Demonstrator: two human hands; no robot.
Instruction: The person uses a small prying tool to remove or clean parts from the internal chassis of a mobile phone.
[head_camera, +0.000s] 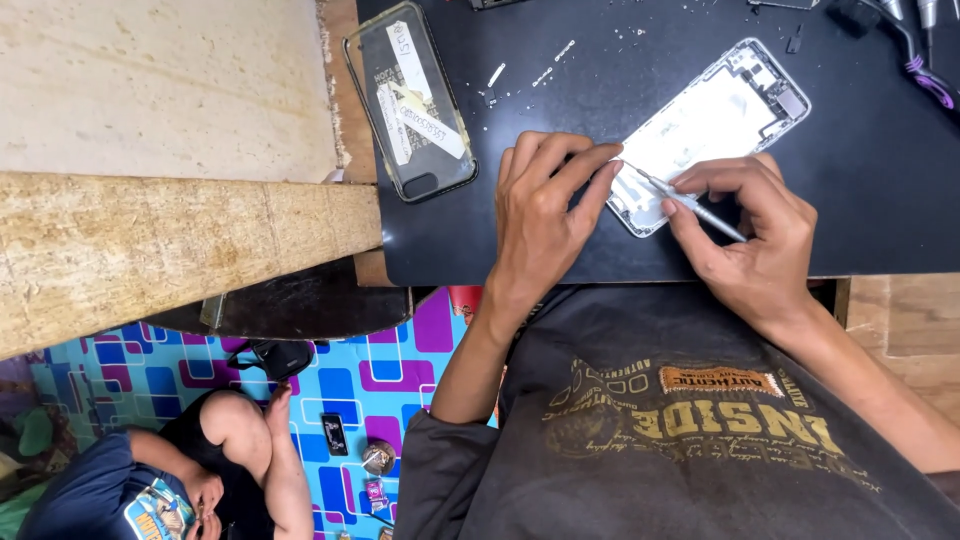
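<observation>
**Tool tip worked into an opened phone**

Pressure is applied by the left hand (540, 215), fingertips pressed together on the near corner of the opened phone frame (715, 130), which lies on the black mat (560, 250). A thin metal tool (690, 205) is pinched between thumb and fingers of the right hand (755, 235), its tip just beside the left fingertips. A slip could plausibly gouge the exposed interior or jab a finger. Loose tiny screws (545, 72) beyond the grip could be scattered. The mat's near edge lies close under both wrists; open room remains beyond, toward the clear phone case (410, 105).
</observation>
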